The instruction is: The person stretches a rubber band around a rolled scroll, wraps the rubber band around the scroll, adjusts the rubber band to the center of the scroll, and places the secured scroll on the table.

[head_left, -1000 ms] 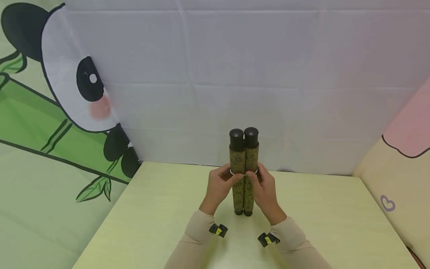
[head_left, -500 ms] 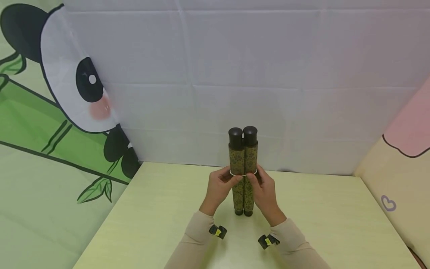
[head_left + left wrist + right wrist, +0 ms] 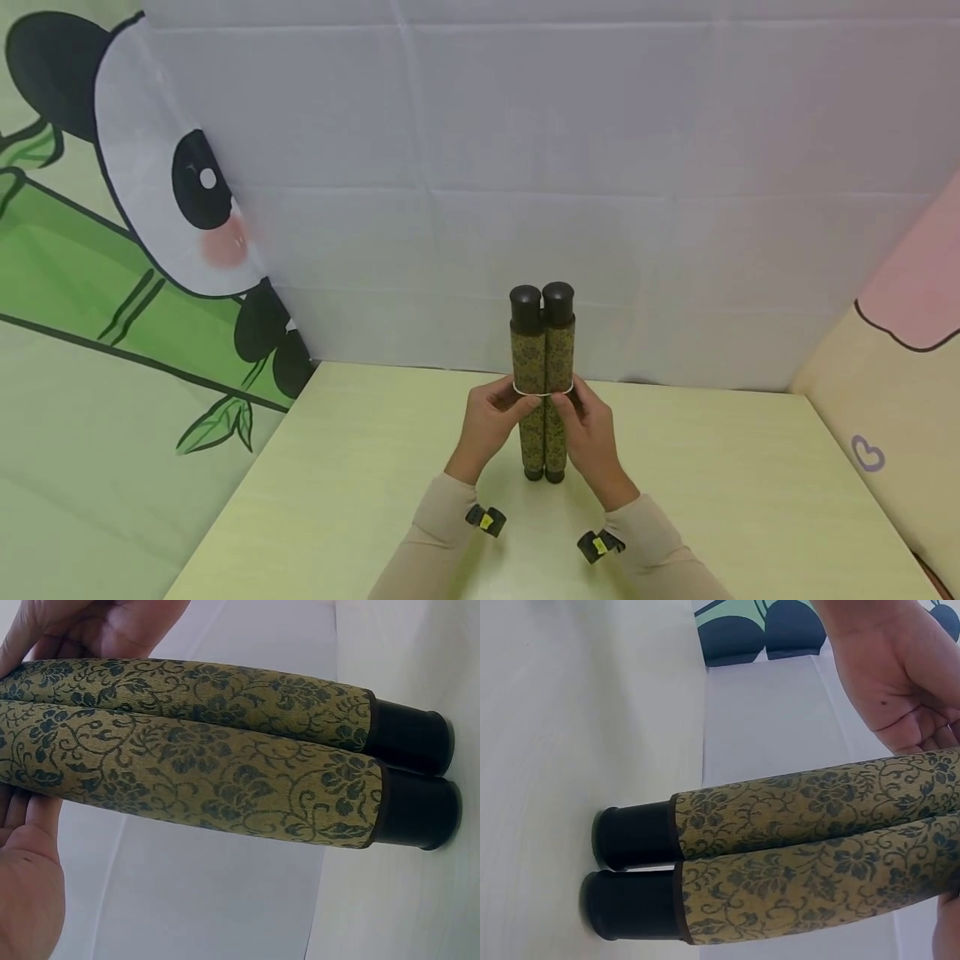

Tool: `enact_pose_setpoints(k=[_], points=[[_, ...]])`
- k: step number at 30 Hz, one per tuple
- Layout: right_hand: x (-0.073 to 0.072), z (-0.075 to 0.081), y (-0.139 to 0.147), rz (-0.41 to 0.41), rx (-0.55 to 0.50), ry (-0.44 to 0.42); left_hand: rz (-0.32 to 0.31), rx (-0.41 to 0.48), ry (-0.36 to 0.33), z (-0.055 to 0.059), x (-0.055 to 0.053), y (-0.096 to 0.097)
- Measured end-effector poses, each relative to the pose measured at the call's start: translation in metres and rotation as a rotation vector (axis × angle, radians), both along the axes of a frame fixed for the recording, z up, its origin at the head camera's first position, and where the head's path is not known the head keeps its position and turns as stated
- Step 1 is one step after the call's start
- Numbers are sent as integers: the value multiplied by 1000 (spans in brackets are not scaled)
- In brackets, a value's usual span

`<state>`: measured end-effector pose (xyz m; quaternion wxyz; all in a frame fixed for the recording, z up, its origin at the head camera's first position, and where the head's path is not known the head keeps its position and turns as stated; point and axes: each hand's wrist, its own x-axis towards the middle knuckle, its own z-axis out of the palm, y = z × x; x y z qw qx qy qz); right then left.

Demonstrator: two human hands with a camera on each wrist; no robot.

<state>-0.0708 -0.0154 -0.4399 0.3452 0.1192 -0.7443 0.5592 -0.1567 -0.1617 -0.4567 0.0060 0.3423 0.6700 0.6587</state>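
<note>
Two rolled scrolls (image 3: 528,358) stand upright side by side on the table, covered in gold-green floral brocade with dark round ends. A thin white band (image 3: 543,394) loops around both at about mid-height. My left hand (image 3: 486,425) grips the pair from the left, its thumb in front just under the band. From the right, my right hand (image 3: 596,433) grips it the same way. The lower black ends (image 3: 420,814) show large in the left wrist view, at or close above the tabletop. Fingers behind the scrolls are mostly hidden.
The pale yellow-green table (image 3: 360,433) spreads around the scrolls. A white sheet (image 3: 450,208) hangs behind it. On the left is a cloth with a panda print (image 3: 180,167), on the right a cloth with a pink shape (image 3: 918,283).
The white band sits slightly lower on the scrolls, now a smooth line across the front above both thumbs. Both hands have shifted down a little with it. The scrolls stay almost where they were.
</note>
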Motion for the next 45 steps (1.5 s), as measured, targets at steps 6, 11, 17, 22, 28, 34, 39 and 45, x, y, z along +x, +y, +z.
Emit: enact_pose_setpoints(k=[6, 11, 17, 22, 28, 34, 39, 45], points=[[3, -4, 1, 15, -19, -17, -3, 12, -6, -2, 2, 1], [3, -5, 2, 13, -19, -36, -25, 10, 9, -2, 1, 0], [2, 1, 3, 18, 11, -113, -85, 3, -52, 8, -3, -6], [-7, -8, 13, 49, 42, -185, -92, 21, -2, 23, -3, -7], [-13, 1, 20, 39, 72, -94, -135, 16, 32, 29, -4, -5], [-16, -1, 19, 15, 68, -62, -80, 35, 1, 19, 0, -2], [-18, -7, 17, -40, 82, -60, -59, 53, 17, 25, 8, -2], [-17, -11, 9, -76, 83, -46, -62, 63, 4, 38, 18, -11]])
